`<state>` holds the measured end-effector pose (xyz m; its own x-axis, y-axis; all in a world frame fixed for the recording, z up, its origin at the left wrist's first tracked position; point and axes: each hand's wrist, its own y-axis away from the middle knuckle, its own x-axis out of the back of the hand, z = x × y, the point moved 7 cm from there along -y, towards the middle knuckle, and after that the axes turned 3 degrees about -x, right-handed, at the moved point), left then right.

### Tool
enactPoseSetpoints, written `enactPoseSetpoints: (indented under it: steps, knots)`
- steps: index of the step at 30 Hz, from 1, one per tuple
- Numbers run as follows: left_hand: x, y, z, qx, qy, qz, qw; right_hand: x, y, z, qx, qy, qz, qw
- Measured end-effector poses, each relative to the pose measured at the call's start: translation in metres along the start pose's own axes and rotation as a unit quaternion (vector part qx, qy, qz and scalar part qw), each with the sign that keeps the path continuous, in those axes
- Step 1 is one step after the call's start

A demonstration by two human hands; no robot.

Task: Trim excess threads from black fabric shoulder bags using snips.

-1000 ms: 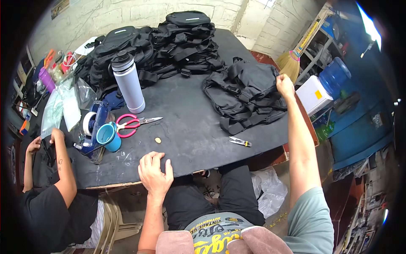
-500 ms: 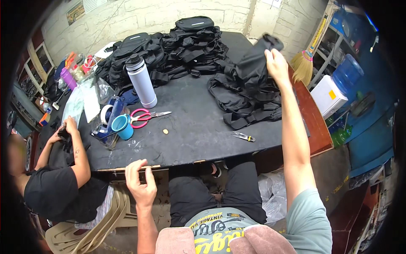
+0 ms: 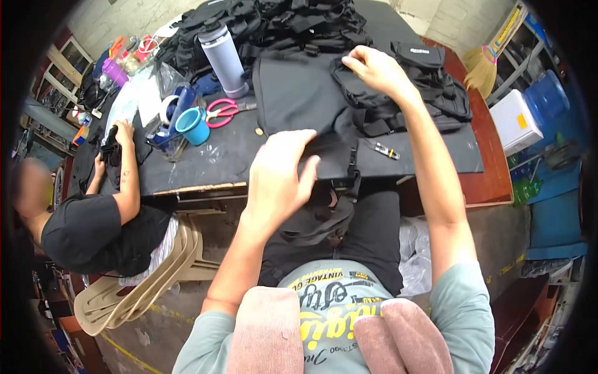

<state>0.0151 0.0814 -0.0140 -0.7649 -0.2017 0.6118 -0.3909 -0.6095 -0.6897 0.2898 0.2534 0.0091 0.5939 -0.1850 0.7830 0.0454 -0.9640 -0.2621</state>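
Note:
A black fabric bag (image 3: 299,90) lies spread on the table in front of me, its straps hanging over the near edge towards my lap. At its upper right corner, my right hand (image 3: 381,73) has its fingers curled and closed on the bag's edge. My left hand (image 3: 279,171) hovers over the near table edge by the bag's lower left side, open, thumb apart from the fingers. Another black bag (image 3: 436,93) with straps rests to the right, beyond my right hand. Small yellow-and-black snips (image 3: 383,149) lie near the bag's right side.
Piled black bags (image 3: 293,25) fill the table's far side. Left of the spread bag stand a pale tumbler (image 3: 224,62), a blue cup (image 3: 193,126), pink-handled scissors (image 3: 221,113) and a tape dispenser (image 3: 171,118). A co-worker (image 3: 93,218) sits at left, handling something black.
My right hand has swung the lifted bag left and down onto the table in front of me. My left hand has risen towards it. My view has shifted slightly.

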Motion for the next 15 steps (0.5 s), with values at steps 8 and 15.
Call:
enactPoseSetpoints:
  steps: [8,15]
  knots:
    - [-0.056,0.044,-0.057,0.047,-0.094,-0.132,0.986,-0.053,0.19,0.039,-0.01,0.239,0.11,0.965]
    - [-0.059,0.055,-0.063,0.018,-0.043,-0.179,0.983,-0.057,0.22,0.069,-0.061,0.258,0.173,0.949]
